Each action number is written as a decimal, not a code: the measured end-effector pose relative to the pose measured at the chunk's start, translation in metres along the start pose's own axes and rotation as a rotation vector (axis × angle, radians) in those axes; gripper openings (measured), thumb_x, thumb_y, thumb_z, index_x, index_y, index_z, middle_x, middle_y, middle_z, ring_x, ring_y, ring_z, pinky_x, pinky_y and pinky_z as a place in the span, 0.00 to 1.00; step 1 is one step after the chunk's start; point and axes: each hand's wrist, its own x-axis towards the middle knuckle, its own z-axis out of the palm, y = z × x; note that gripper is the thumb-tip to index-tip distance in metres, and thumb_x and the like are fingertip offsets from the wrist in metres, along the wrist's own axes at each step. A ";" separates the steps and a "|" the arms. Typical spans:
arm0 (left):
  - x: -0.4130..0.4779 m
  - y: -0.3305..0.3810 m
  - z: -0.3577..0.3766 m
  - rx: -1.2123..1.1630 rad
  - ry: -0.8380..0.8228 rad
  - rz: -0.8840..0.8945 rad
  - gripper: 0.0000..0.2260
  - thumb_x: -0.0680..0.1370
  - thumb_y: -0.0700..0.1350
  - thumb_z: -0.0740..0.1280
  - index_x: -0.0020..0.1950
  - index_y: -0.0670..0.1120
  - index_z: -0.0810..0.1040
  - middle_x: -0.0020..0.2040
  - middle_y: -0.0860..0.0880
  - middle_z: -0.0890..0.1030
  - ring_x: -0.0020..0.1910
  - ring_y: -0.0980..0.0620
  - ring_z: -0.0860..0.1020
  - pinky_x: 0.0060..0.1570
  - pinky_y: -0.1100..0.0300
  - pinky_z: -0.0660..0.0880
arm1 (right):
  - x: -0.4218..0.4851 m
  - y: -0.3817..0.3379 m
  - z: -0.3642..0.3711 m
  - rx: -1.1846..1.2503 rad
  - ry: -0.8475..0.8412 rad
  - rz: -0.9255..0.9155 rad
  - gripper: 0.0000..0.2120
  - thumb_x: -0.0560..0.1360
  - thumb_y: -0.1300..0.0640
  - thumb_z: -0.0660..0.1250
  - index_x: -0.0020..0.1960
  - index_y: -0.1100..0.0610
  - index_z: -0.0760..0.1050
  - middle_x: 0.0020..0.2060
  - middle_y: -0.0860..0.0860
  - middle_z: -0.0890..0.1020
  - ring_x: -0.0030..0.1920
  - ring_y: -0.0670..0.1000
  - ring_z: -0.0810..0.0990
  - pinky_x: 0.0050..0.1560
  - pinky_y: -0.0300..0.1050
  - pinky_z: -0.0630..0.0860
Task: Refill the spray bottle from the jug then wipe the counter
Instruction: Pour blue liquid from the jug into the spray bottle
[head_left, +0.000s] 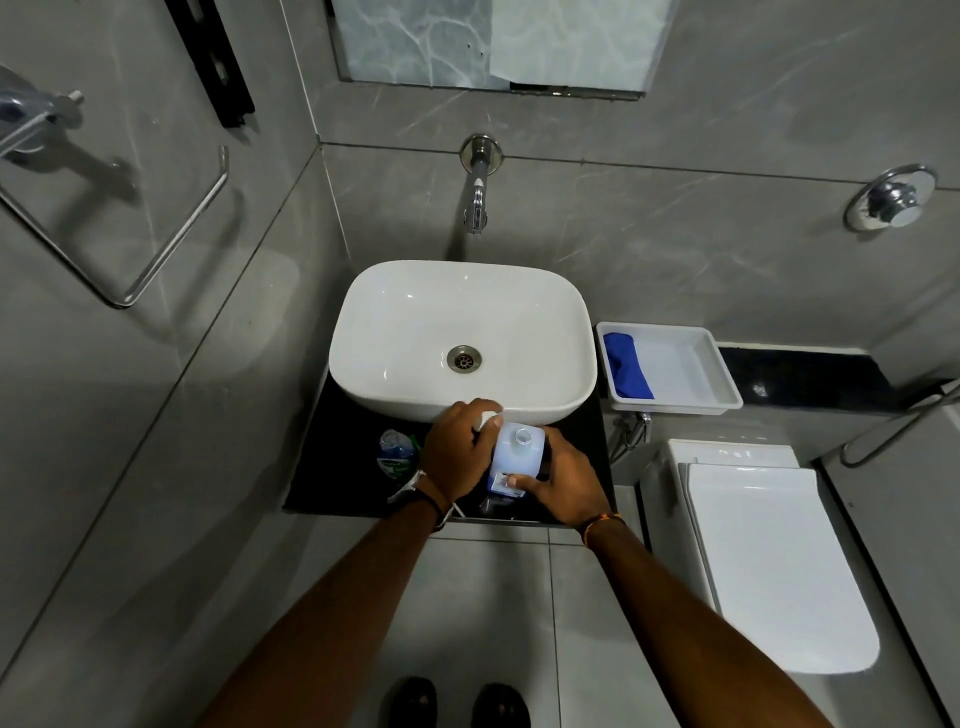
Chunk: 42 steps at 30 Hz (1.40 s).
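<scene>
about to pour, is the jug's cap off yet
Off: the jug stands upright with its round mouth bare, and the left hand holds a white cap beside it.

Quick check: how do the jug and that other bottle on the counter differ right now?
The jug is pale, squarish and uncapped, held in both hands; the left hand also holds a white cap. The small bottle is clear with a green label, smaller, and untouched to the jug's left. Both stand on the dark counter in front of the basin.
</scene>
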 end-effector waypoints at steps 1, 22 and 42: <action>-0.007 -0.006 0.000 -0.021 0.029 -0.048 0.05 0.77 0.45 0.69 0.52 0.49 0.81 0.45 0.51 0.83 0.41 0.56 0.78 0.47 0.61 0.77 | 0.000 0.001 0.000 -0.001 -0.002 -0.001 0.37 0.65 0.43 0.82 0.70 0.49 0.72 0.62 0.46 0.82 0.60 0.49 0.81 0.61 0.52 0.81; -0.016 -0.067 0.040 0.160 -0.308 -0.248 0.09 0.72 0.38 0.72 0.52 0.42 0.82 0.50 0.43 0.84 0.51 0.43 0.81 0.52 0.52 0.77 | 0.008 0.019 0.000 -0.022 0.018 -0.042 0.36 0.63 0.36 0.81 0.66 0.40 0.71 0.58 0.38 0.82 0.54 0.41 0.83 0.54 0.41 0.83; -0.067 -0.070 0.014 0.147 -0.293 -0.037 0.17 0.77 0.42 0.70 0.65 0.44 0.77 0.62 0.47 0.79 0.62 0.49 0.76 0.65 0.57 0.74 | 0.005 0.016 0.002 -0.008 0.034 -0.015 0.34 0.65 0.44 0.83 0.67 0.46 0.73 0.58 0.42 0.82 0.57 0.43 0.82 0.52 0.27 0.75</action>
